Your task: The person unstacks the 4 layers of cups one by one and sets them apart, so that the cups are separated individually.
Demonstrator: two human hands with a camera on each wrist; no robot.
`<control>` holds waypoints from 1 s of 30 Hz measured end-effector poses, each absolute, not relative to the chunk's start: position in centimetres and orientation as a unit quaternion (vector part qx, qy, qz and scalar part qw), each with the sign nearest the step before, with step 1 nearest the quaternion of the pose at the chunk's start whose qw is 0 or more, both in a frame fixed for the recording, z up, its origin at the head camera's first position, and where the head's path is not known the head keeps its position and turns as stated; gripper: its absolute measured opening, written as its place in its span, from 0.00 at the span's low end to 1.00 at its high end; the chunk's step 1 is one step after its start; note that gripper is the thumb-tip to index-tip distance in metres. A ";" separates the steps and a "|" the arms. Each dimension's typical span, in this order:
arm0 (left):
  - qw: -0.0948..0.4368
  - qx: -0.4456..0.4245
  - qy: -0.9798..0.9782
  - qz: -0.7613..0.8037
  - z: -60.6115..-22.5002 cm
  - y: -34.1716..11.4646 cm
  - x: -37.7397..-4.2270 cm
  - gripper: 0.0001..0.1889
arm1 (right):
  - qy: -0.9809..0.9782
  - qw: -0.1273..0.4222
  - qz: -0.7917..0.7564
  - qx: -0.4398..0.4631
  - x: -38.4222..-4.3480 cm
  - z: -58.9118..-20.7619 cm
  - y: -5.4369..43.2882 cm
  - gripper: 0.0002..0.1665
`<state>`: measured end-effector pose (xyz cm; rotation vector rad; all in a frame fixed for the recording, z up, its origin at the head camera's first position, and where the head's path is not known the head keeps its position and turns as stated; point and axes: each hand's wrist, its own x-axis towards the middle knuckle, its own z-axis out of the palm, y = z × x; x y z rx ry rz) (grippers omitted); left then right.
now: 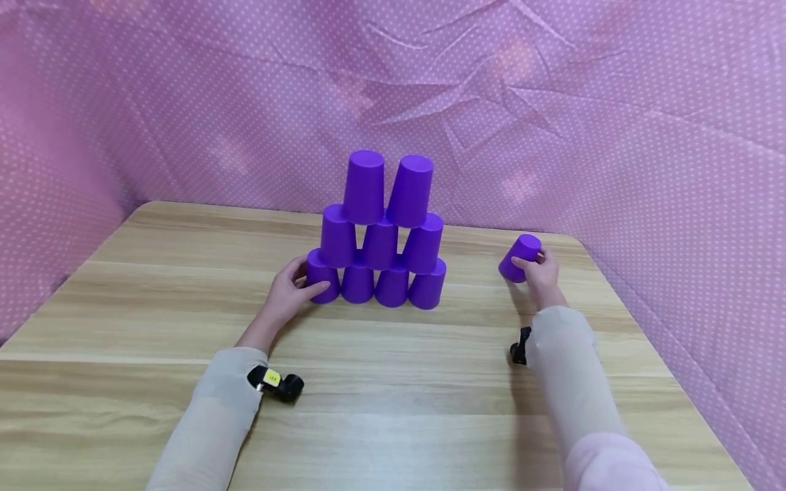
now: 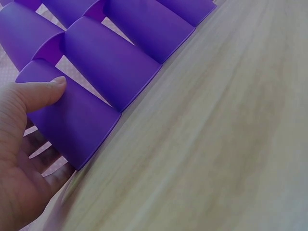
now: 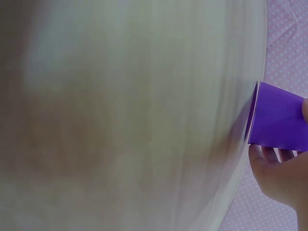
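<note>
Purple cups (image 1: pixel 380 247) stacked, arms (image 1: pixel 217 402) extended, left hand (image 1: pixel 287 292) curled round bottom-left cup (image 1: pixel 323 273), right hand (image 1: pixel 543 273) gripping lone cup (image 1: pixel 518 252)

Pale wood-grain table (image 1: pixel 393 375), pink cloth (image 1: pixel 245 102) behind (white-dotted, creased)

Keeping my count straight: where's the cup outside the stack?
In the head view, the loose cup is in the right hand, right of the stack, near the table's right edge.
</note>
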<state>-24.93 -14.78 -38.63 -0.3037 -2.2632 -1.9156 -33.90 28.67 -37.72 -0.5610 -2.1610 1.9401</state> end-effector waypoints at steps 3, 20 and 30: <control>0.081 -0.102 -0.758 -0.639 -38.6 -14.8 -25.0 0.28 | -0.729 0.089 0.652 -0.188 -34.0 -37.7 28.5 0.42; 0.076 -0.103 -0.761 -0.637 -38.6 -14.9 -24.9 0.28 | -0.729 0.083 0.653 -0.189 -33.5 -37.4 27.8 0.44; 0.073 -0.099 -0.760 -0.638 -38.6 -14.8 -24.9 0.29 | -0.748 0.091 0.637 -0.164 -33.2 -36.3 28.3 0.51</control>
